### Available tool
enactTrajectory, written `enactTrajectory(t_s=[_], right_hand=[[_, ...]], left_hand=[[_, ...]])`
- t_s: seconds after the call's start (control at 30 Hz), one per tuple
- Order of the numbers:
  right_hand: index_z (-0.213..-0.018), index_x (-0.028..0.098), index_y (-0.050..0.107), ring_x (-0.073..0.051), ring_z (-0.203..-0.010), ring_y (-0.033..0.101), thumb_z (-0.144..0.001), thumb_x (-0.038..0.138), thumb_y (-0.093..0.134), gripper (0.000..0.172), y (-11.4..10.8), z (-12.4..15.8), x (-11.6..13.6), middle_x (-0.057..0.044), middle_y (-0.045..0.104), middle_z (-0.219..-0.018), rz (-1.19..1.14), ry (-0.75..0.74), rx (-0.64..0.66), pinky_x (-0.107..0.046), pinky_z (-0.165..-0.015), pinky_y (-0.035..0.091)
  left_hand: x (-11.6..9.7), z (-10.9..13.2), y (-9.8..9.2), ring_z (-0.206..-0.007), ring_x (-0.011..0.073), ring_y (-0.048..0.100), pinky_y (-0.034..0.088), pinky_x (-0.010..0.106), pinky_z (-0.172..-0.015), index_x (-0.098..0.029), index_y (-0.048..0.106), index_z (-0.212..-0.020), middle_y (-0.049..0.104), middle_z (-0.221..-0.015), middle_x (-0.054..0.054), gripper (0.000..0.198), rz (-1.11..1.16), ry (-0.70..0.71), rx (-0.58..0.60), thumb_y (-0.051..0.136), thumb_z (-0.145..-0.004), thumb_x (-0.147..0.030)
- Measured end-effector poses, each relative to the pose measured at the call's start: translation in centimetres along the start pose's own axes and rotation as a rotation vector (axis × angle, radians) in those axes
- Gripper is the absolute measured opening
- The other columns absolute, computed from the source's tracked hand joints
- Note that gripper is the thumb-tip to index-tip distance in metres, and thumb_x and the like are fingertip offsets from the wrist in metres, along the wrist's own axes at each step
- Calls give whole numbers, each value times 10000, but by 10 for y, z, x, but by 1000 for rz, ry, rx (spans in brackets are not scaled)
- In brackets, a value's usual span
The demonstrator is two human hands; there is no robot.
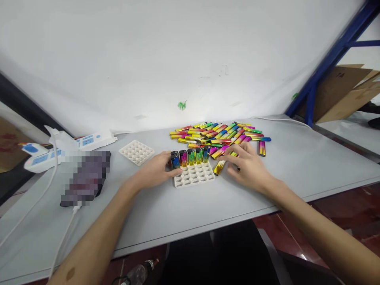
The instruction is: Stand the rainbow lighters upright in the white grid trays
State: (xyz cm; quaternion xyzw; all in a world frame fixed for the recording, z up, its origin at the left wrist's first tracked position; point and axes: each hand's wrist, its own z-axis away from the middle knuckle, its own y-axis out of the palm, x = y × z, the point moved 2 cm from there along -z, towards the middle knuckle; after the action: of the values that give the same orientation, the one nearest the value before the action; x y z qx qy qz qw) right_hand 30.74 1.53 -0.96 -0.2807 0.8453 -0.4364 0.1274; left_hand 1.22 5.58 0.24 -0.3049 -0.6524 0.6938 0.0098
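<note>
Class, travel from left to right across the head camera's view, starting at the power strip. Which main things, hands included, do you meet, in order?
Power strip → separate white tray → left hand → white tray with lighters → right hand → cardboard boxes on the right.

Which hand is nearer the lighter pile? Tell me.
Right. The right hand is at the near edge of the lighter pile; the left hand is farther left, beside upright lighters.
</note>
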Motion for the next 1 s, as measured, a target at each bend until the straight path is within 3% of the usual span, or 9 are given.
enactTrajectory(t_s=[0.13,0.4,0.5,0.6,0.7,0.83,0.93,1.0], right_hand=[[-1138,266,729,-315,-1092,466,-890,181,592,296,0,7,-6,-106,640,-1185,69,-28,199,-482,-908,467],[-1178,282,710,-330,-1219,447,-967,166,490,327,5,-1,-17,-41,702,-1226,33,-149,299,-506,-976,443],[-1147,258,724,-318,-1180,490,-924,125,507,338,3,-8,-22,-54,733,-1140,-86,-120,301,-509,-990,432],[-1050,242,740,-283,-1064,580,-884,224,604,216,-8,-21,-30,-61,739,-1057,-343,3,298,-483,-965,453],[-1008,230,727,-253,-970,645,-857,392,678,227,-16,-41,-38,-63,728,-1046,-718,245,244,-431,-880,503],[-929,221,658,-199,-856,659,-899,492,617,275,-6,-69,-35,-56,694,-950,-1163,473,23,-366,-784,545],[-974,240,582,-151,-679,618,-915,514,590,280,13,-78,-25,-5,619,-792,-1316,594,-137,-305,-622,539],[-1016,258,548,-124,-545,539,-923,549,571,306,25,-77,-17,37,531,-690,-1313,633,-178,-263,-495,477]], left_hand=[[1,1,-3,-787,237,629,460,336,-671,-207,614,-958,691,-923,48,386,6,-15,25,622,-812,-564],[2,3,-6,-819,252,620,449,343,-674,-200,603,-963,681,-946,61,443,8,-47,55,611,-798,-610],[2,3,-6,-803,249,617,447,347,-673,-198,596,-940,678,-928,61,444,0,-56,54,611,-795,-618],[1,3,-6,-803,250,619,446,347,-672,-199,594,-947,677,-931,61,436,0,-57,57,608,-800,-609],[0,4,-6,-814,249,621,449,350,-685,-197,592,-953,675,-944,63,427,2,-46,61,609,-808,-599],[1,3,-4,-841,253,616,446,352,-696,-200,609,-971,670,-957,63,488,-12,-6,42,617,-794,-655],[0,3,-2,-838,253,608,441,347,-683,-205,620,-969,659,-947,61,550,-30,3,21,609,-774,-719],[-2,2,-1,-813,244,605,437,340,-675,-211,622,-944,653,-913,49,546,-35,0,-4,603,-776,-730]])
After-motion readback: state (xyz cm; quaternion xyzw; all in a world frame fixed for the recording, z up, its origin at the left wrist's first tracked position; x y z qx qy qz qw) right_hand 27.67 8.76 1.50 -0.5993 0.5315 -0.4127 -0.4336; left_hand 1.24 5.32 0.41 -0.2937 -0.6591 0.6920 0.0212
